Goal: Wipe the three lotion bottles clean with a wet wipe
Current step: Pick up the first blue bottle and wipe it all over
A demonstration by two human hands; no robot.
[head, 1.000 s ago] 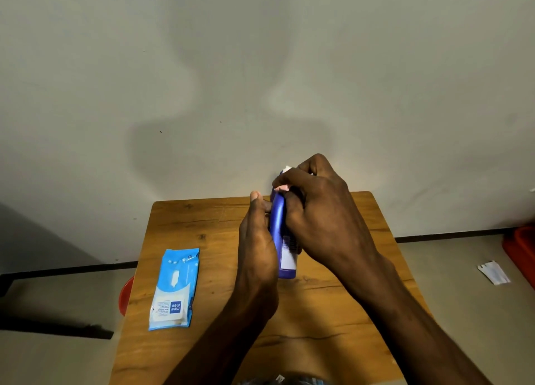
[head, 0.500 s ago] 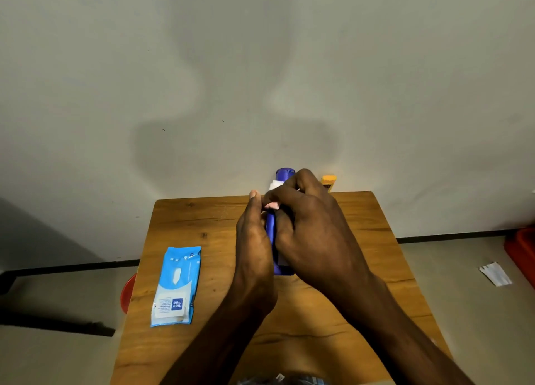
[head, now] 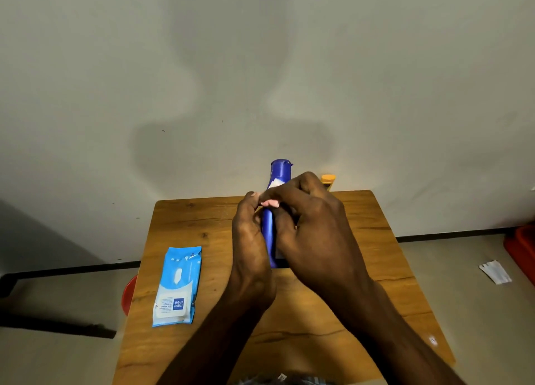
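Observation:
A tall blue lotion bottle (head: pixel 280 171) stands upright in the middle of the wooden table (head: pixel 185 219). My left hand (head: pixel 251 239) grips its left side. My right hand (head: pixel 309 225) wraps round its right side and presses a white wet wipe (head: pixel 275 183) against the bottle just below the cap. Behind my right hand an orange-capped bottle (head: pixel 328 179) peeks out at the table's far edge. Any third bottle is hidden from me.
A light blue pack of wet wipes (head: pixel 178 286) lies flat on the table's left part. A red object (head: pixel 128 295) shows under the table's left edge, another red thing (head: pixel 521 248) sits on the floor at right, near a white paper scrap (head: pixel 495 271). The wall is close behind.
My right hand with the wipe has slid down the blue bottle, uncovering its cap. The orange-capped bottle behind has come into sight.

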